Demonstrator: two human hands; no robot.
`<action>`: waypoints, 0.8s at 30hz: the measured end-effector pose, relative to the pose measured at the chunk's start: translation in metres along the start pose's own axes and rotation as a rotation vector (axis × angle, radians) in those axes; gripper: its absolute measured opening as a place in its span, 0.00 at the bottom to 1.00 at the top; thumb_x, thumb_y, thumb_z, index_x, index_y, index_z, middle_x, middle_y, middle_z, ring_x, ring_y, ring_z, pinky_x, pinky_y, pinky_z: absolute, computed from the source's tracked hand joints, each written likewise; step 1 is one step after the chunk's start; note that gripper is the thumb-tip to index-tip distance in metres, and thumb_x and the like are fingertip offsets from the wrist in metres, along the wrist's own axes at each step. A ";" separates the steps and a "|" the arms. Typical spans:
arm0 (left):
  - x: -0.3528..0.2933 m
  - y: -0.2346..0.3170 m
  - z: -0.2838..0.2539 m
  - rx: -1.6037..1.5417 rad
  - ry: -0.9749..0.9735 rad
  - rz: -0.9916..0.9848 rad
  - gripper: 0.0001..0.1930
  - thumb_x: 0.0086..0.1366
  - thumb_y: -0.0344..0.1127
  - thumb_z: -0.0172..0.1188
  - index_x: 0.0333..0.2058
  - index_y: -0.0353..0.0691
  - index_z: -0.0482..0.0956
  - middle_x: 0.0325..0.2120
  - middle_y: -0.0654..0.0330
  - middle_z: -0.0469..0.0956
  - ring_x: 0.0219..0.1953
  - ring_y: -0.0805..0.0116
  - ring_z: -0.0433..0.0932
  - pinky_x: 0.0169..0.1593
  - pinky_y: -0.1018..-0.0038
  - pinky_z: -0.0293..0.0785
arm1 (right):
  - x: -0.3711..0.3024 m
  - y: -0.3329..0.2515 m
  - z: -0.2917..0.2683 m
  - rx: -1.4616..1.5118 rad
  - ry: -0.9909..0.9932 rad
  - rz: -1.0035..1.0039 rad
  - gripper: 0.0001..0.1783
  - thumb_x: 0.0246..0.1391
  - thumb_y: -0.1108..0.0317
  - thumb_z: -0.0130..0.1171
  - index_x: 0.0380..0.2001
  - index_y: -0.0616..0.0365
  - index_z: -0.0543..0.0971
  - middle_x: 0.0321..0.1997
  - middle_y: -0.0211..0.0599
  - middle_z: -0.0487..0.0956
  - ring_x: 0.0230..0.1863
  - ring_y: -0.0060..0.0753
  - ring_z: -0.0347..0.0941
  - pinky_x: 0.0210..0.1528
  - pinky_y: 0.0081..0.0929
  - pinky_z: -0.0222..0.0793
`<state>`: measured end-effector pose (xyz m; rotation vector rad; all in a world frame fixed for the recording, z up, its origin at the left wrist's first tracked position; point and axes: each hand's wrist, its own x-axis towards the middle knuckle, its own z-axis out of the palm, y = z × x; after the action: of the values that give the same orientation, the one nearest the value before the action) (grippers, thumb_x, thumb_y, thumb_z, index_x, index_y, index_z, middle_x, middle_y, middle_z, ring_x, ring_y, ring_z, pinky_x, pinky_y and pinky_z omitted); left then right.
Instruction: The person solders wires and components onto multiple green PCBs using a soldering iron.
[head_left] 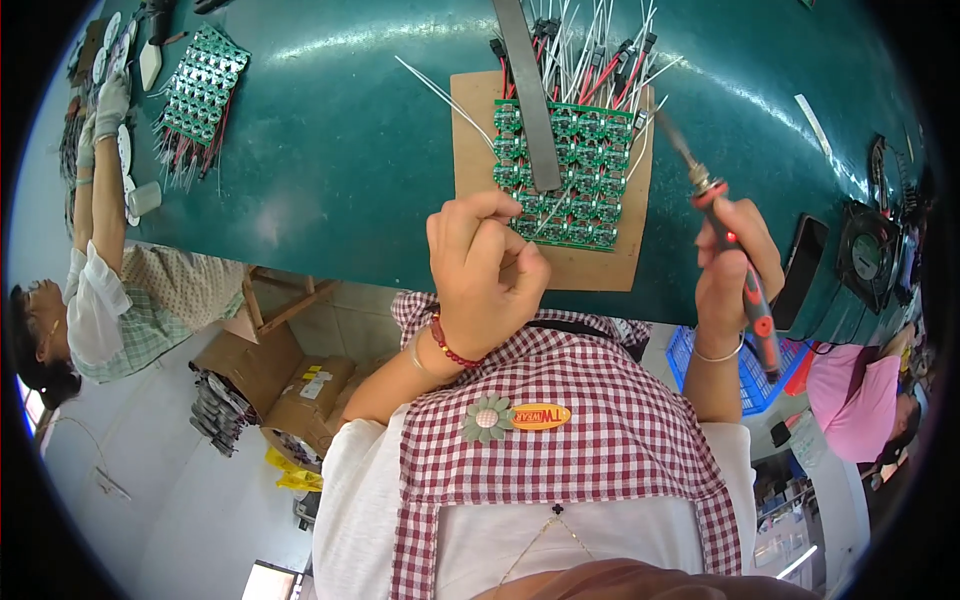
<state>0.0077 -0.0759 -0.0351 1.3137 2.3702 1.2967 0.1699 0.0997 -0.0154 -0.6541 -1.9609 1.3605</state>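
My left hand (485, 262) is closed in a pinch at the near left corner of a panel of green circuit boards (590, 185). A thin white wire (555, 213) runs from its fingertips over the panel. In my right hand (738, 265) is a soldering iron (732, 235) with a red and grey handle; a small red light glows on it. Its tip points away from me, to the right of the panel, and is blurred. Under the panel lies a brown board (590, 272). A flat grey metal bar (532, 100) rests across the panel.
Red, black and white wires (600, 60) with connectors spread beyond the panel. On the right lie a phone (803, 262) and a small black fan (868, 257). Another wired panel (205, 85) is at the left, near a co-worker's gloved hand (112, 105). A blue crate (755, 375) stands below the table edge.
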 end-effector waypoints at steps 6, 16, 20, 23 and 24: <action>-0.004 -0.003 0.006 0.048 0.063 -0.015 0.09 0.40 0.24 0.60 0.20 0.41 0.68 0.37 0.58 0.74 0.35 0.62 0.71 0.41 0.66 0.60 | -0.007 -0.007 0.002 0.010 -0.102 0.036 0.11 0.49 0.73 0.59 0.36 0.64 0.81 0.18 0.34 0.72 0.18 0.24 0.65 0.21 0.21 0.56; -0.009 0.000 0.007 0.040 0.036 -0.029 0.09 0.42 0.22 0.60 0.21 0.39 0.68 0.37 0.56 0.73 0.37 0.60 0.66 0.40 0.69 0.63 | -0.001 -0.005 0.016 -0.040 -0.099 0.066 0.09 0.47 0.76 0.58 0.34 0.63 0.81 0.23 0.37 0.78 0.19 0.22 0.67 0.22 0.20 0.59; -0.009 0.000 0.008 0.038 0.034 -0.026 0.09 0.42 0.23 0.60 0.21 0.39 0.68 0.36 0.56 0.74 0.37 0.60 0.66 0.41 0.68 0.62 | 0.004 -0.007 0.016 -0.085 -0.141 0.048 0.09 0.46 0.78 0.59 0.34 0.63 0.81 0.22 0.37 0.77 0.19 0.22 0.68 0.22 0.20 0.60; -0.008 0.001 0.010 0.032 0.072 -0.039 0.09 0.40 0.24 0.60 0.20 0.42 0.68 0.32 0.62 0.74 0.33 0.65 0.72 0.42 0.66 0.58 | 0.007 -0.011 0.016 -0.124 -0.164 0.027 0.10 0.45 0.78 0.59 0.34 0.63 0.81 0.21 0.36 0.76 0.18 0.23 0.68 0.21 0.19 0.59; -0.008 0.001 0.011 0.035 0.081 -0.035 0.09 0.40 0.24 0.60 0.20 0.42 0.68 0.32 0.62 0.74 0.33 0.65 0.72 0.42 0.66 0.58 | 0.007 -0.012 0.016 -0.152 -0.176 0.003 0.10 0.45 0.78 0.59 0.34 0.64 0.81 0.20 0.36 0.76 0.17 0.23 0.67 0.20 0.19 0.58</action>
<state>0.0184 -0.0751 -0.0431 1.2453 2.4692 1.3297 0.1526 0.0909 -0.0067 -0.6256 -2.2214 1.3185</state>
